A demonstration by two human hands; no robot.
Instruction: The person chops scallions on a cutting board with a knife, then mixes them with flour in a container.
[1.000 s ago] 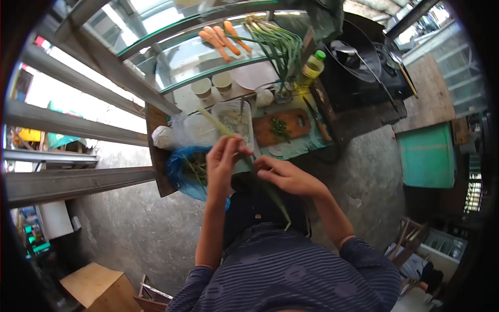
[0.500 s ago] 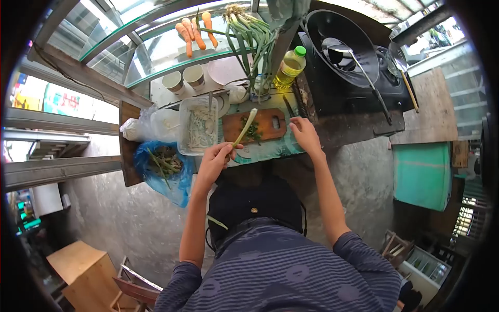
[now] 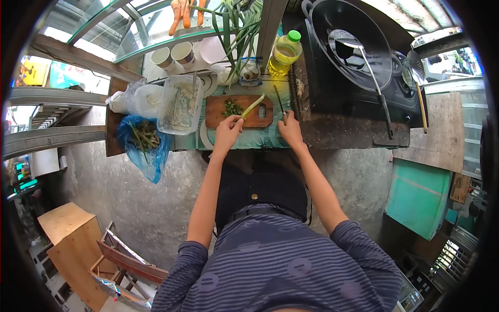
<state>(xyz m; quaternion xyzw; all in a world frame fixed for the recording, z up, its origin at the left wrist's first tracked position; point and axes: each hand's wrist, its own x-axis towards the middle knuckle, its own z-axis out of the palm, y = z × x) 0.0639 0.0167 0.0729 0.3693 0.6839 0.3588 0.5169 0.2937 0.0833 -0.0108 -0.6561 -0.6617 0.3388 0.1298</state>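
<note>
Scallion (image 3: 254,106) — slim, green, pale-tipped — your left hand (image 3: 227,134) pinching it over wooden board (image 3: 214,115); your right hand (image 3: 291,130) gripping knife (image 3: 279,99).

We classify the cutting board (image 3: 253,121) as smooth wood and the knife blade (image 3: 279,100) as metal. We list the bag (image 3: 150,164) as thin, crinkled plastic, the tub (image 3: 176,130) as translucent plastic, and the bottle (image 3: 283,54) as clear, glossy plastic. We record smooth metal for the wok (image 3: 366,31) and matt cloth for the shirt (image 3: 270,244).
</note>
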